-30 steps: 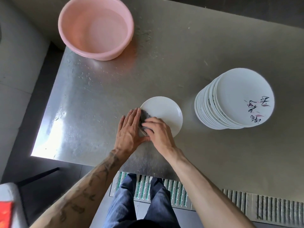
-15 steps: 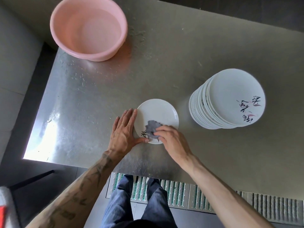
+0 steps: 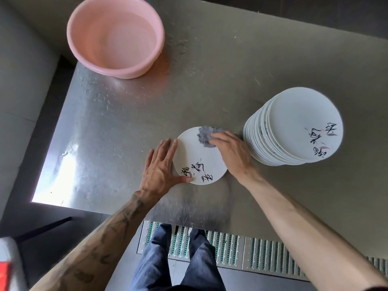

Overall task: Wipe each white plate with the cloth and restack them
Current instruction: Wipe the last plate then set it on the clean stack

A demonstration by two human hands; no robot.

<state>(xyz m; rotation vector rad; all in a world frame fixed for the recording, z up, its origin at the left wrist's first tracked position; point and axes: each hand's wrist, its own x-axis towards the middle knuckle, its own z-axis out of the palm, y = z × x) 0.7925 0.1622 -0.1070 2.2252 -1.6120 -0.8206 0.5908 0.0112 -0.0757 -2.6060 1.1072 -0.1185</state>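
Observation:
A single white plate (image 3: 199, 158) with black writing near its front rim lies flat on the steel table. My left hand (image 3: 160, 166) lies flat against the plate's left edge, fingers straight, thumb on the front rim. My right hand (image 3: 231, 152) presses a crumpled grey cloth (image 3: 205, 136) onto the plate's far right part. A tall stack of white plates (image 3: 294, 127), the top one with the same writing, stands just right of my right hand.
A pink plastic basin (image 3: 115, 36) sits at the table's far left. The steel table (image 3: 126, 127) ends at a left edge and a near edge by my legs. A floor grate (image 3: 231, 248) runs below the near edge.
My right hand has swept the cloth from the plate's near left part across to its far right part, uncovering the writing. My left hand has stayed at the plate's left edge.

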